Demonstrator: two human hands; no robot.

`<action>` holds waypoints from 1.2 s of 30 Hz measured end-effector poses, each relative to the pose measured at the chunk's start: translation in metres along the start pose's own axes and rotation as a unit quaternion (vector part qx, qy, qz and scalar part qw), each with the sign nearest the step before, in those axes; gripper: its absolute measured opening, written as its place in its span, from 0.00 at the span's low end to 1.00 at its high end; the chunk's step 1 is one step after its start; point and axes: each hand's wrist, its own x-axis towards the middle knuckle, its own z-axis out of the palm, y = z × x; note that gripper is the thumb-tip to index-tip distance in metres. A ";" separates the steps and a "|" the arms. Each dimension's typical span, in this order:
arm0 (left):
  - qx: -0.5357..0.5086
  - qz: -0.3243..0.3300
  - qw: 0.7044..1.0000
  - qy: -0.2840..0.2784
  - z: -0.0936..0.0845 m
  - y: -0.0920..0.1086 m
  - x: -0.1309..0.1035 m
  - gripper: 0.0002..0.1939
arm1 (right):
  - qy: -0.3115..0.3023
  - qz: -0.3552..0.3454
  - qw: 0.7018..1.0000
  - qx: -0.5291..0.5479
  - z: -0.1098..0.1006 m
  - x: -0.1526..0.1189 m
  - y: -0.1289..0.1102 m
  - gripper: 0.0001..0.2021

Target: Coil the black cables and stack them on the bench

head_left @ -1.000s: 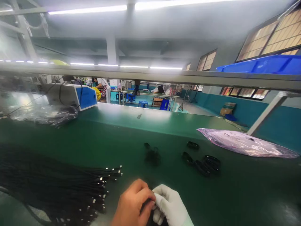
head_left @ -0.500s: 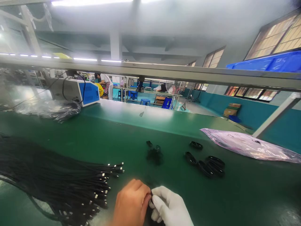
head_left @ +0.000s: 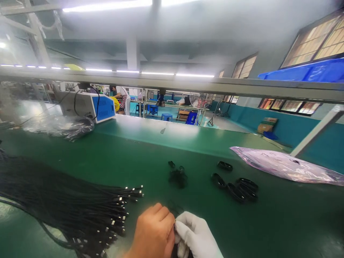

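Observation:
At the bottom middle, my left hand (head_left: 156, 229), bare, is closed with its fingers curled inward. Against it, my right hand (head_left: 197, 233) in a white glove pinches with thumb and forefinger. A thin black piece shows between the fingertips, mostly hidden, so I cannot tell its kind. Just beyond the hands lies a small tangled pile of thin black pieces (head_left: 178, 178). Left of the hands is a large bundle of black cables (head_left: 67, 200) with metal-tipped plugs pointing right. Several glossy black oval loops (head_left: 235, 192) lie to the right.
A clear pinkish plastic bag (head_left: 282, 165) lies at the right of the green table (head_left: 113, 157). Crumpled clear plastic (head_left: 61, 125) sits by a blue and white machine (head_left: 104, 107) at the back left. A metal rail (head_left: 188, 81) crosses above. One person (head_left: 122, 98) stands far behind.
Both hands have shifted slightly right in the picture and remain together. The black piece between the fingertips shows less than before. The view has moved a little; things on the table lie as before.

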 end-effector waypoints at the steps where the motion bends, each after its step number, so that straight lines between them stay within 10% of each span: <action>1: -0.019 -0.014 1.000 -0.001 0.000 0.000 0.000 0.07 | -0.002 -0.006 1.000 0.022 -0.001 0.002 0.003 0.17; 12: -0.013 -0.036 0.999 -0.012 0.003 0.002 -0.004 0.08 | 0.014 -0.025 0.999 0.032 0.000 -0.001 -0.001 0.17; 21: -0.243 -0.282 0.928 -0.020 -0.007 -0.001 0.007 0.08 | 0.019 -0.033 0.987 0.159 -0.004 0.001 0.004 0.12; 36: -0.060 -0.054 0.996 0.044 -0.005 0.003 -0.001 0.09 | 0.066 -0.065 0.995 -0.042 -0.001 -0.011 -0.013 0.08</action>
